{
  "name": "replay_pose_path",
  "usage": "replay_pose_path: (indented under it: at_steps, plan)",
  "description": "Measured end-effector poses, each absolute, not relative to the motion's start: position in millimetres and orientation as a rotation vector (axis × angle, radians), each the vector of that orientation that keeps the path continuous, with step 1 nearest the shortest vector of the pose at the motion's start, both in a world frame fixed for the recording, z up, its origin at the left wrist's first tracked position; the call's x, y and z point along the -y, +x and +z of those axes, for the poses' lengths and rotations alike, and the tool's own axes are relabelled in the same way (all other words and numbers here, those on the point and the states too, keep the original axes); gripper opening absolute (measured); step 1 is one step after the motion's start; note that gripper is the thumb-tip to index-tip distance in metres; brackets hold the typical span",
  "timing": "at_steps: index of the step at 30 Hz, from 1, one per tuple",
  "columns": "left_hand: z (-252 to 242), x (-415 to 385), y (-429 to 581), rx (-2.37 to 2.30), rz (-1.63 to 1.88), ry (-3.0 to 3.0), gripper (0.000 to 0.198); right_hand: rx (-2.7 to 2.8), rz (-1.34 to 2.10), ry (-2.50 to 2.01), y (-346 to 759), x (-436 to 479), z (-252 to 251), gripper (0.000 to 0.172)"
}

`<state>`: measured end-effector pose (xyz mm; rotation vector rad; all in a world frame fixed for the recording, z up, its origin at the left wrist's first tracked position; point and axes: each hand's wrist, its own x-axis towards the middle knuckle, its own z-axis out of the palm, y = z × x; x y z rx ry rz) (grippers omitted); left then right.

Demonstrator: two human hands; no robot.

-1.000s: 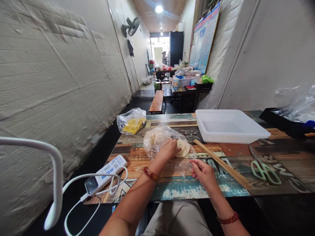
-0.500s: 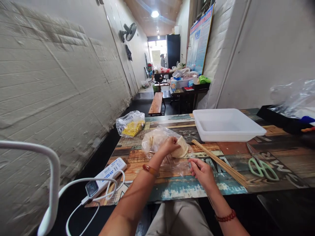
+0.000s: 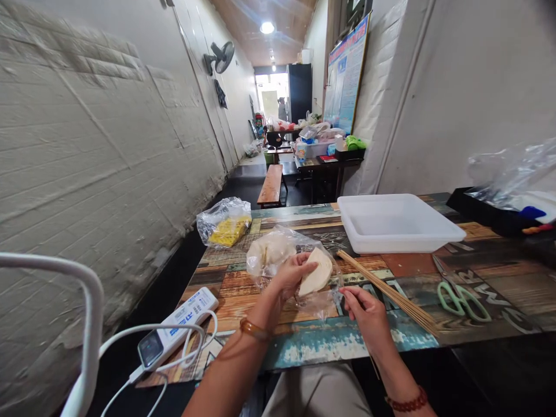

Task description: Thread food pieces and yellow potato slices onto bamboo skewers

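My left hand (image 3: 292, 277) is closed on a cream-coloured folded sheet (image 3: 318, 271) that looks like tofu skin, its thumb on the near face. Beneath and behind it, a clear plastic bag (image 3: 270, 250) lies open on the table with more pale pieces inside. To the right, my right hand (image 3: 365, 313) pinches a thin bamboo skewer (image 3: 374, 367); its tip points at the sheet, apart from it, and its tail shows below the wrist. A bundle of bamboo skewers (image 3: 391, 294) lies just beyond my right hand.
A white plastic tub (image 3: 397, 226) stands behind the skewers. Green-handled scissors (image 3: 463, 301) lie at the right. At the left are a bagged yellow block (image 3: 229, 230) and a white power strip (image 3: 178, 329) with cables. A wooden bench (image 3: 270, 185) stands beyond the table (image 3: 304, 341).
My left hand has drawn the sheet up and turned its broad face toward me, with the thumb now on it. My right hand has shifted slightly, still pinching the skewer.
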<state>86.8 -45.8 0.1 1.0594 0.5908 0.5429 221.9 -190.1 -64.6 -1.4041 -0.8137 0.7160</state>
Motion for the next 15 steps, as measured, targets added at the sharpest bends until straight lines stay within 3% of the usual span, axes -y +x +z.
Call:
replay_pose_path:
  at_steps: [15]
  plan:
    - [-19.8, 54.3, 76.8, -0.592, 0.748, 1.089, 0.047, 0.843, 0.694, -1.543, 202.7, 212.5, -63.4, 0.032]
